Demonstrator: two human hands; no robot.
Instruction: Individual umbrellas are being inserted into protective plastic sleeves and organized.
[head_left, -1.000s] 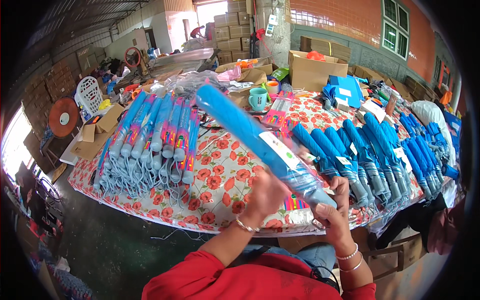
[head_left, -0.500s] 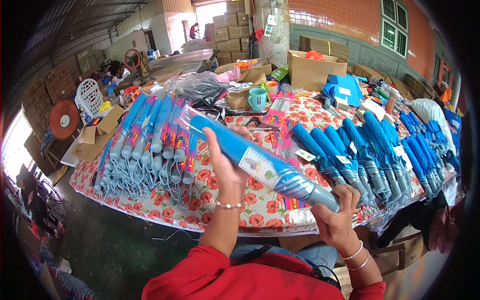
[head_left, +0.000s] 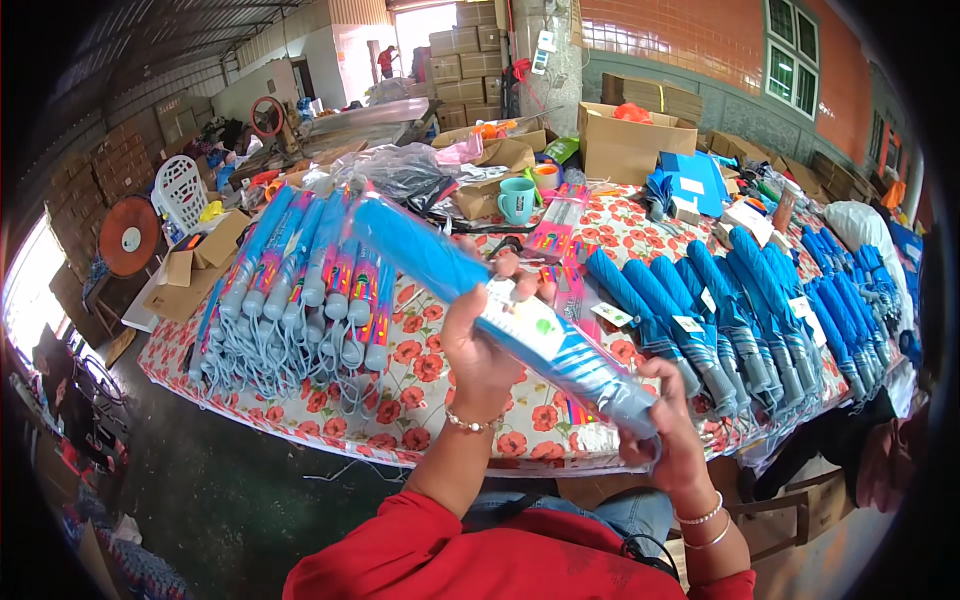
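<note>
A folded blue umbrella (head_left: 425, 250) in a clear plastic sleeve is held aslant above the table, its grey handle end low at the right. My left hand (head_left: 485, 345) wraps round its middle, beside a white label with a green mark. At the handle end, my right hand (head_left: 665, 425) has its fingers closed on the umbrella. To the left lies a pile of sleeved umbrellas (head_left: 300, 260) with grey handles and cord loops facing me. Bare blue umbrellas (head_left: 705, 310) with white tags lie in a row on the right.
A poppy-patterned cloth covers the table (head_left: 420, 405). Behind the work stand a teal mug (head_left: 516, 200), an orange tape roll (head_left: 545, 177) and an open cardboard box (head_left: 635, 145). Flat pink printed sleeves (head_left: 560, 225) lie mid-table. A person's dark-clothed leg (head_left: 825, 440) shows at the right.
My left hand has slid along the umbrella toward its label and closed round it. The umbrella has shifted slightly left, and my right hand's grip at the handle end has changed.
</note>
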